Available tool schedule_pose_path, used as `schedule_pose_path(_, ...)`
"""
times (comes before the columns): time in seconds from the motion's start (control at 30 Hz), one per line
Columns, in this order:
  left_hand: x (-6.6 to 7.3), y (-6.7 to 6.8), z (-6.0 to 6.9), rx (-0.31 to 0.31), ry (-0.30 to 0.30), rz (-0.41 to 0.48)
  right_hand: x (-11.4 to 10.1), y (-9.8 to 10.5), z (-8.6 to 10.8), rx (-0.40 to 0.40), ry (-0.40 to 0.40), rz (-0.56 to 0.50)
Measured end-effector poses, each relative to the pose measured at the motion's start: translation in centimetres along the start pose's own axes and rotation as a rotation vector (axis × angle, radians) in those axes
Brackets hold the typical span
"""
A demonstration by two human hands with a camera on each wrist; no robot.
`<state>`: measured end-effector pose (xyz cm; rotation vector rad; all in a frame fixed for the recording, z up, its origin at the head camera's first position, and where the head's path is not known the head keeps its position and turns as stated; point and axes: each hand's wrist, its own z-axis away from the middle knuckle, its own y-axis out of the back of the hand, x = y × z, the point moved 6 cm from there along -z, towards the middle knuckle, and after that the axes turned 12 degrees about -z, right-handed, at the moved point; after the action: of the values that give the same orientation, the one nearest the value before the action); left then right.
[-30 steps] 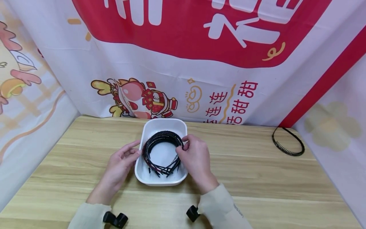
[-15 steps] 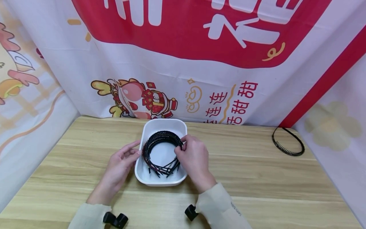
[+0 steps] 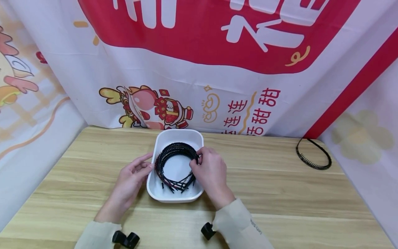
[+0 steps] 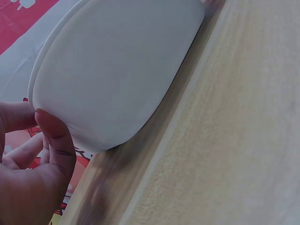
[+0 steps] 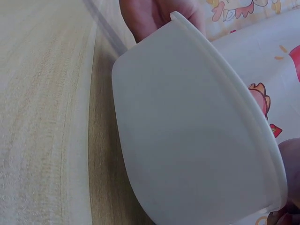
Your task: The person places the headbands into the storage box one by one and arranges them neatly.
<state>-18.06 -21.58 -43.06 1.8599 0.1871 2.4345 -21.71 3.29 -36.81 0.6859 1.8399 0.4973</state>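
A white plastic tub stands on the wooden table and holds a bunch of black toothed headbands, nested in a ring with their tips crossing at the near end. My right hand reaches over the tub's right rim, thumb and fingers pinching the headbands at the right side of the ring. How many it grips is hidden. The left hand touches the tub's left side with thumb and fingertips. In the left wrist view, the left thumb meets the tub's wall just by the rim.
One single black headband lies at the table's far right corner. Printed cloth hangs along the back and both sides. The table extends to the right of the tub.
The right hand has shifted slightly left with its pinch on the headbands. The left hand and the tub look the same.
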Motion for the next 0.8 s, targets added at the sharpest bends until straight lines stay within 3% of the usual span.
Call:
schedule_pose_path(0.37,-0.2,0.1,-0.1,0.000,0.004,0.001,0.2,0.0,0.3,0.035,0.030,-0.057)
schedule_pose_path(0.47,-0.1,0.0,0.0,0.002,0.003,0.002,0.8,0.1,0.4,0.050,0.009,-0.149)
schedule_pose_path(0.8,0.1,0.0,0.1,0.003,0.008,-0.013,3.1,0.0,0.8,0.054,-0.173,-0.539)
